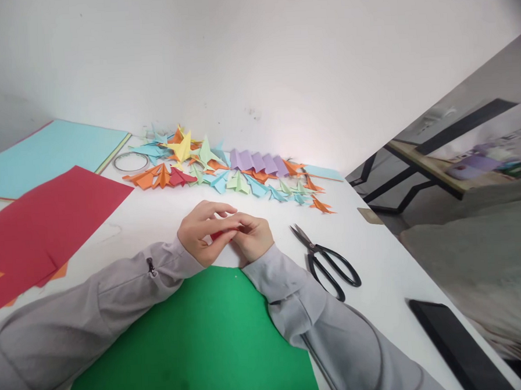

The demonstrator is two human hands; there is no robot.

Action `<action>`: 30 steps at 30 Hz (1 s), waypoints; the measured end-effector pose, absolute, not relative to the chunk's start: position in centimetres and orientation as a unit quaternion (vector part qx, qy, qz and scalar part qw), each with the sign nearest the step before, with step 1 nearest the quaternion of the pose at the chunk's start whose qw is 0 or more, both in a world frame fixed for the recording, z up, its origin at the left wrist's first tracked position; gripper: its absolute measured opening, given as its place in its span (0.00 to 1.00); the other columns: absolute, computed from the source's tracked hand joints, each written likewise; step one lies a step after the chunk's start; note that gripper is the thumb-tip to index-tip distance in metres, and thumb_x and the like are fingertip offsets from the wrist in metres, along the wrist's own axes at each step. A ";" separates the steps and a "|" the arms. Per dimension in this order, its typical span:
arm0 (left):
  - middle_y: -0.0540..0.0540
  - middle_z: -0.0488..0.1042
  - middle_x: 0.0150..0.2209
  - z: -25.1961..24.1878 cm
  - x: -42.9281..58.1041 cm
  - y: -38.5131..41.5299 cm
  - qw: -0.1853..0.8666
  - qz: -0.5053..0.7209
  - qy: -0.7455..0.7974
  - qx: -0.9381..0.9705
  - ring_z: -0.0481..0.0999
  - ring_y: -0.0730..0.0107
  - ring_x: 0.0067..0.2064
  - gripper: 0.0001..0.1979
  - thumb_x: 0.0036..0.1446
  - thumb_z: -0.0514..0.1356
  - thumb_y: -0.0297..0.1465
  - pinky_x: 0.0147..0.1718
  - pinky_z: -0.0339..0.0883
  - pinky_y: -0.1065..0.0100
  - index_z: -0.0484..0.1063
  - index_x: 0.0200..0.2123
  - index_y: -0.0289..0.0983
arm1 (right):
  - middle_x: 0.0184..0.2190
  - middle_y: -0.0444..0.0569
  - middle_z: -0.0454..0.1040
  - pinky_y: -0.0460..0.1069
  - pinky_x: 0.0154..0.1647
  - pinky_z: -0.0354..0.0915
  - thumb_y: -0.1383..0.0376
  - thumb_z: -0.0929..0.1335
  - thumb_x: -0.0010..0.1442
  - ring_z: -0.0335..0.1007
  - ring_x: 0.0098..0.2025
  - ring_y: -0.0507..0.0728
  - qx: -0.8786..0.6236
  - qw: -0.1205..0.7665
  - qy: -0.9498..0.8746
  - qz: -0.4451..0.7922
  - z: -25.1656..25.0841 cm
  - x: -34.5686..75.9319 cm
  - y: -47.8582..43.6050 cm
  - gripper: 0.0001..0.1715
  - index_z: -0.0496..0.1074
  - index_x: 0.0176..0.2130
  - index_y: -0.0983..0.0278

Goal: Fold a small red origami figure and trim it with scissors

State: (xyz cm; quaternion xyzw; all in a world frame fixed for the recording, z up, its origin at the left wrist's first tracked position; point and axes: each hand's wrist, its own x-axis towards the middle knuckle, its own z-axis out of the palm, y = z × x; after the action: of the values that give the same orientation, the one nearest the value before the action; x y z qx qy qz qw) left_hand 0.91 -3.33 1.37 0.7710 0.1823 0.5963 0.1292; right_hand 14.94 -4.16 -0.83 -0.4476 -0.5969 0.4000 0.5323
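Red paper — mostly hidden — sits pinched in the fingers of your left hand and right hand, beyond a smooth, flat green sheet.

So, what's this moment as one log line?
left hand: holding small red paper; right hand: holding it too; green paper sheet: lying flat; black-handled scissors: right of right hand

- Matt paper: green sheet and, beyond it, red piece.
- Creased, matt cloth sleeves flank the sheet.
- Scissors to its right: metal blades, smooth handles.
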 end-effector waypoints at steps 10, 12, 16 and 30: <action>0.43 0.75 0.32 0.8 0.5 -2.0 0.258 0.586 0.265 0.721 0.75 0.70 0.34 0.08 0.53 0.58 0.30 0.30 0.70 0.70 0.77 0.33 0.35 | 0.22 0.45 0.77 0.50 0.28 0.66 0.65 0.73 0.40 0.70 0.25 0.54 -0.464 0.565 -0.529 0.432 0.0 15.0 -3.9 0.06 0.77 0.24 0.63; 0.46 0.73 0.26 0.5 0.7 -1.8 0.290 0.573 0.273 0.716 0.72 0.74 0.28 0.06 0.47 0.62 0.27 0.24 0.67 0.73 0.78 0.31 0.35 | 0.21 0.45 0.76 0.50 0.28 0.66 0.65 0.74 0.39 0.70 0.25 0.54 -0.462 0.567 -0.515 0.447 0.1 15.0 -3.9 0.06 0.76 0.24 0.63; 0.48 0.71 0.23 0.0 0.9 -1.6 0.333 0.578 0.303 0.681 0.69 0.77 0.23 0.06 0.43 0.62 0.24 0.19 0.63 0.75 0.78 0.27 0.36 | 0.22 0.44 0.76 0.49 0.29 0.65 0.64 0.74 0.40 0.68 0.25 0.53 -0.451 0.564 -0.505 0.473 0.3 15.1 -4.1 0.07 0.77 0.25 0.63; 0.46 0.78 0.25 1.7 1.0 -2.2 0.542 0.554 0.397 0.492 0.77 0.69 0.27 0.13 0.36 0.68 0.32 0.27 0.74 0.69 0.76 0.27 0.31 | 0.23 0.44 0.72 0.46 0.22 0.61 0.58 0.70 0.46 0.63 0.22 0.50 -0.418 0.580 -0.454 0.532 0.1 15.4 -3.8 0.11 0.76 0.29 0.63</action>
State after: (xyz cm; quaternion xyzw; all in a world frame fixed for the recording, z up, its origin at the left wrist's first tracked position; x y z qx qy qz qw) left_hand 0.96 -2.20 1.72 0.4918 0.3972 0.5537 0.5420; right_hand 15.41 -3.81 0.05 -0.4179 -0.4537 0.5325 0.5797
